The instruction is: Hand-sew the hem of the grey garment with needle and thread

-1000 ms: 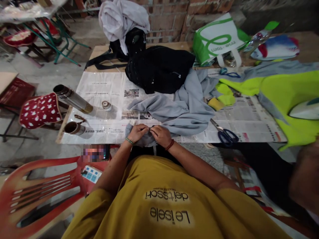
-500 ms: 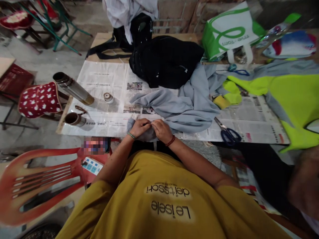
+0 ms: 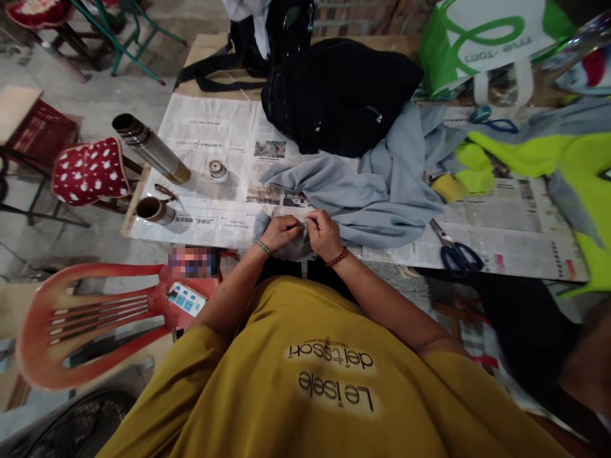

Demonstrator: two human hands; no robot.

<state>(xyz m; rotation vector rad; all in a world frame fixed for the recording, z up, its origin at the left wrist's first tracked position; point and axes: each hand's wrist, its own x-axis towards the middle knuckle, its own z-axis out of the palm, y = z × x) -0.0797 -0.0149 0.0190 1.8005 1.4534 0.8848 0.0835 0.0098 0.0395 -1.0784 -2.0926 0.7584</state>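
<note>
At the table's front edge my left hand (image 3: 281, 233) is closed on a grey cloth (image 3: 296, 249), part of which hangs below the fingers. My right hand (image 3: 325, 236) is close beside it, thumb and fingertips pinched together just above the cloth. Whatever is in that pinch is too small to make out. A larger grey garment (image 3: 363, 191) lies crumpled just beyond my right hand. To the right rest scissors (image 3: 456, 251) with dark blue handles.
Newspaper (image 3: 214, 133) covers the table. A steel flask (image 3: 153, 149), its cup (image 3: 155, 210) and a small lid (image 3: 218, 170) stand left. Behind are a black bag (image 3: 338, 95) and a green-white bag (image 3: 491, 44). A red chair (image 3: 95, 273) is at left; another person's arm (image 3: 589, 369) shows right.
My hands have drawn slightly apart, the right one lifting a little from the cloth. The whole view has shifted, so the table's things appear further right and higher.
</note>
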